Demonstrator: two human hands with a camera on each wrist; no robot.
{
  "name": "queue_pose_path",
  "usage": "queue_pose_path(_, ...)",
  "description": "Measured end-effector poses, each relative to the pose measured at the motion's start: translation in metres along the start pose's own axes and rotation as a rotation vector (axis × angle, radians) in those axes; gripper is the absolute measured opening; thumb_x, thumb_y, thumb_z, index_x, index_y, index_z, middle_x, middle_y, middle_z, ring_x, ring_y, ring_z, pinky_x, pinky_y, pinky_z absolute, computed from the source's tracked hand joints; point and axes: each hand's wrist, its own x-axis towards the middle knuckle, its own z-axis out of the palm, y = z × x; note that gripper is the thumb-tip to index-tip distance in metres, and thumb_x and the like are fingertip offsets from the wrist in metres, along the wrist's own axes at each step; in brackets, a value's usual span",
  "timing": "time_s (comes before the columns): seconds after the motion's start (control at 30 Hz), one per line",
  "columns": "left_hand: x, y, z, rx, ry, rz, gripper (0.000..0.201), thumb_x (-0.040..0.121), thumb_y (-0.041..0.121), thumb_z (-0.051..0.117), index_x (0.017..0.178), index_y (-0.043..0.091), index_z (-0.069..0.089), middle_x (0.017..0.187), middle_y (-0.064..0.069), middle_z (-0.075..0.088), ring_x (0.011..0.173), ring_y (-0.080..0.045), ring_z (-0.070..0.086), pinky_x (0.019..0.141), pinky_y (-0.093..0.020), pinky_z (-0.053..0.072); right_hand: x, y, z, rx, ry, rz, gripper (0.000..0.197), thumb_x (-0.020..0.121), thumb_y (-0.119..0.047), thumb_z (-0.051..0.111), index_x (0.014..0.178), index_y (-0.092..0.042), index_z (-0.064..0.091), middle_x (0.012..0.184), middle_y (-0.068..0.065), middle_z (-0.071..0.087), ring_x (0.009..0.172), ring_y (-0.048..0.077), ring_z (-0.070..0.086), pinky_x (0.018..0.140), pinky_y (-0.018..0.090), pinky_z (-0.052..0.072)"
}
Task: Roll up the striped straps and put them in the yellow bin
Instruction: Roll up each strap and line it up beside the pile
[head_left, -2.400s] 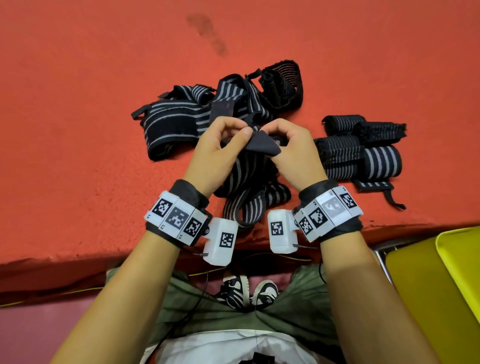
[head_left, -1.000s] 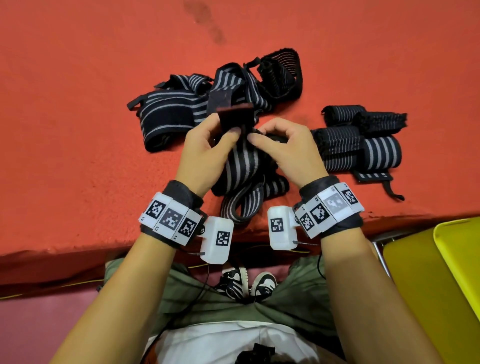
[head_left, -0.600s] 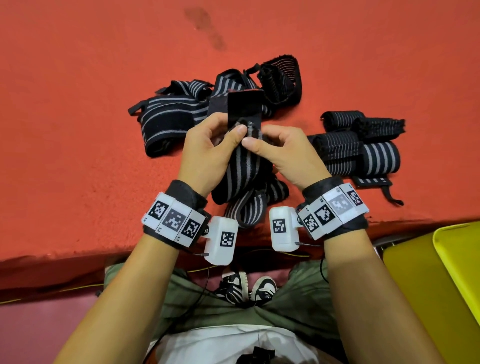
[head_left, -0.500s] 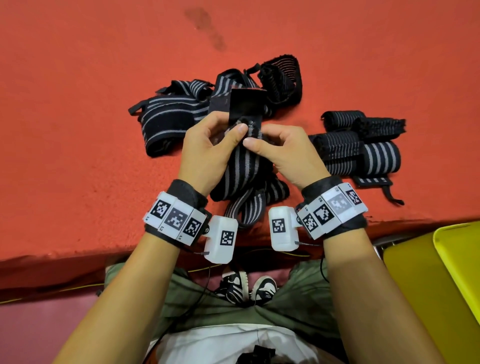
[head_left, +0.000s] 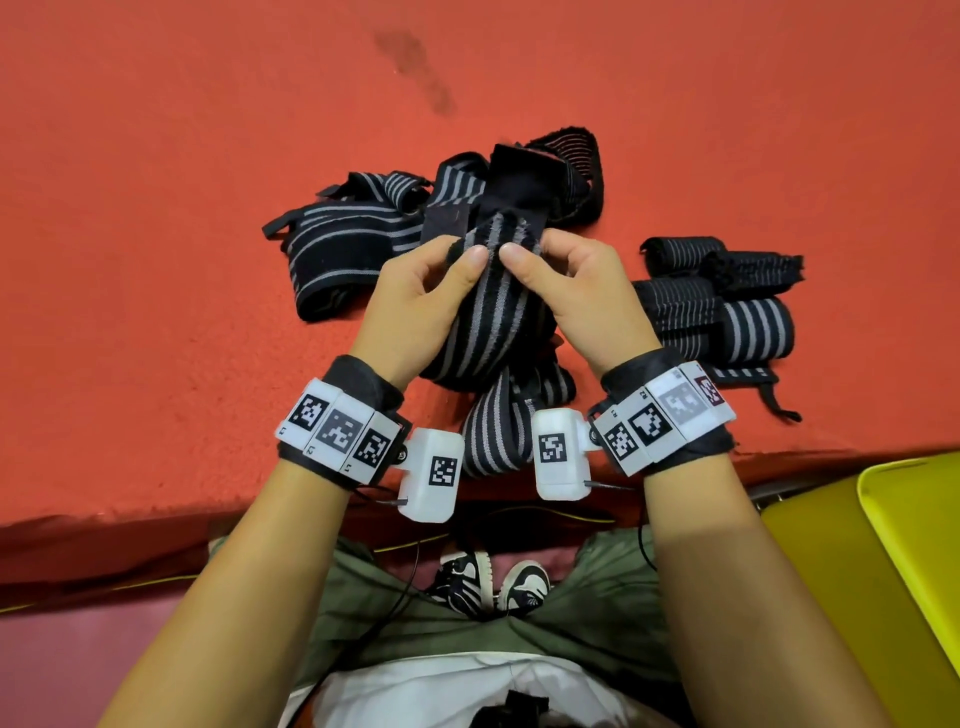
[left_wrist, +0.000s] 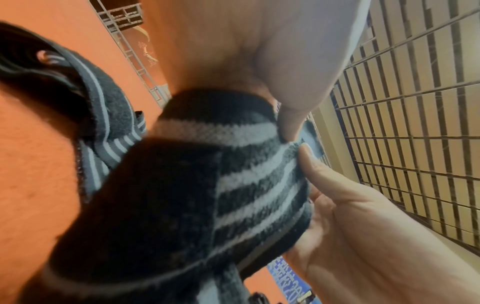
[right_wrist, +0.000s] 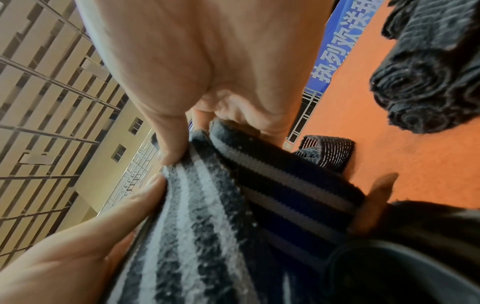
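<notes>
Chinese "热烈欢迎" on blue banner (right_wrist: 335, 51)

You're outdoors on a sports ground: a red rubbery surface (head_left: 208, 156), a metal fence (left_wrist: 130, 41), a blue banner (right_wrist: 335, 45) with Chinese characters, and a tall many-windowed building (right_wrist: 46, 102) behind.

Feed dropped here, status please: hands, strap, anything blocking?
Both hands, left and right, pinching striped strap, roll just started. Yellow bin clear, nothing blocking.
</notes>
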Motion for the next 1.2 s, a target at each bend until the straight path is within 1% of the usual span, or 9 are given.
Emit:
queue_pose_path(0.13,0.003,0.007,-0.003,-0.052,0.035,0.003,0.023,0.101,0.023,0.062,0.109,0.003,0.073,0.107,-0.015,0.075,0.099,-0.020,0.070,0.094,-0.046,0.055,0.005,-0.009,0.002,-0.052,0.007,-0.024,0.033,0.099,-0.035,0.064,0.103,-0.003,0.071,0.103,0.019,0.073,0.101,0.032,0.071,0.094,0.057,0.053)
queue_pose_path(0.27,0.006,0.011,-0.007,-0.089,0.092,-0.007,0.012,0.097,0.020,0.069,0.102,0.011,0.075,0.101,-0.004,0.077,0.097,-0.016,0.071,0.090,-0.035,0.056,0.008,-0.015,0.000,-0.148,-0.037,-0.029,0.026,0.103,-0.035,0.058,0.100,-0.015,0.073,0.094,-0.003,0.075,0.092,0.010,0.070,0.087,0.040,0.055)
queue_pose_path(0.37,0.007,0.014,-0.012,-0.116,0.090,-0.004,0.009,0.096,0.011,0.068,0.104,0.013,0.073,0.098,0.003,0.076,0.093,-0.008,0.070,0.080,-0.023,0.053,0.009,-0.017,0.000,-0.213,-0.056,-0.052,0.058,0.095,-0.052,0.057,0.104,0.005,0.066,0.103,0.025,0.070,0.094,0.035,0.068,0.089,0.058,0.053)
queue_pose_path(0.43,0.007,0.017,-0.014,-0.085,0.067,0.005,0.012,0.096,0.009,0.067,0.107,0.013,0.072,0.098,0.004,0.076,0.091,-0.006,0.071,0.075,-0.020,0.053,0.008,-0.019,0.000,-0.184,-0.032,-0.081,0.061,0.093,-0.051,0.060,0.102,0.009,0.064,0.102,0.030,0.067,0.092,0.039,0.066,0.086,0.055,0.054)
queue_pose_path(0.57,0.007,0.019,-0.015,-0.015,0.066,0.020,0.012,0.094,0.016,0.070,0.105,0.022,0.072,0.091,0.004,0.076,0.087,-0.008,0.071,0.078,-0.027,0.056,0.008,-0.018,-0.001,-0.143,0.025,-0.061,0.052,0.095,-0.038,0.070,0.085,0.012,0.059,0.074,0.020,0.055,0.070,0.015,0.051,0.064,0.033,0.042)
queue_pose_path(0.67,0.006,0.020,-0.016,0.027,0.081,0.010,0.011,0.093,0.021,0.072,0.103,0.025,0.072,0.081,0.006,0.073,0.079,-0.008,0.070,0.071,-0.028,0.054,0.008,-0.018,0.001,-0.113,0.036,-0.032,0.055,0.095,-0.039,0.070,0.080,0.011,0.053,0.073,0.012,0.051,0.069,0.019,0.049,0.062,0.039,0.042)
queue_pose_path(0.83,0.008,0.025,-0.016,0.076,0.066,0.023,0.009,0.093,0.018,0.073,0.101,0.022,0.072,0.080,0.002,0.071,0.079,-0.010,0.069,0.074,-0.029,0.057,0.008,-0.017,0.002,-0.086,0.057,-0.026,0.057,0.099,-0.039,0.064,0.078,0.009,0.043,0.072,0.009,0.040,0.067,0.020,0.038,0.062,0.037,0.032)
queue_pose_path(1.0,0.005,0.029,-0.010,0.084,-0.003,0.042,0.021,0.091,0.008,0.072,0.109,0.016,0.064,0.091,0.002,0.073,0.087,-0.009,0.070,0.084,-0.031,0.057,0.005,-0.015,0.000,-0.010,0.134,0.017,0.043,0.095,-0.034,0.072,0.078,0.002,0.056,0.068,0.006,0.049,0.064,0.017,0.044,0.057,0.028,0.037)
queue_pose_path(1.2,-0.001,0.028,-0.002,0.068,0.002,0.112,0.038,0.090,-0.001,0.069,0.123,0.012,0.055,0.124,-0.002,0.063,0.099,-0.031,0.068,0.088,-0.050,0.058,0.007,-0.010,-0.001,0.032,0.188,0.054,0.029,0.088,-0.030,0.081,0.088,-0.006,0.063,0.082,0.021,0.073,0.069,0.018,0.067,0.065,0.033,0.052)
